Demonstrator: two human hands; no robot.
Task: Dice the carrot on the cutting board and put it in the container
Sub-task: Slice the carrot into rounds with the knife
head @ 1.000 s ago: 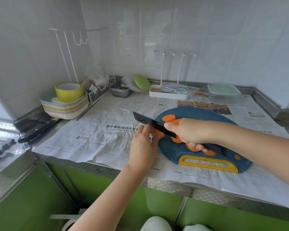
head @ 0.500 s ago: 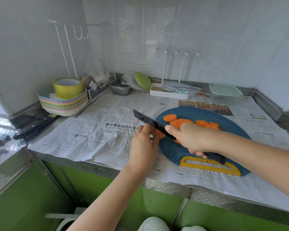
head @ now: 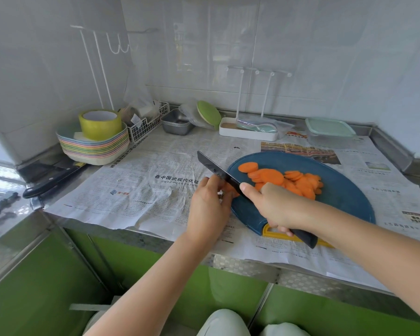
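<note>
Carrot stub (head: 231, 190) at the left edge of the cutting board (head: 344, 190), pinched in the left grip (head: 207, 209), slices (head: 289, 181) heaped mid-board, right grip (head: 274, 207) wrapped round the knife (head: 216, 170) handle: best cut with fingertips tucked back and blade dropped straight, then rounds stacked for dicing.

The newspaper (head: 143, 190) carries, near the centre of the frame, the bold headline "在中国式现代化征"; its smaller print is unreadable.

plate stack (head: 95, 147) back left, tape roll (head: 100, 124) on top | wire basket (head: 144, 128) beside | black-handled knife (head: 51, 181) left | newspaper (head: 141, 190) on counter
</note>
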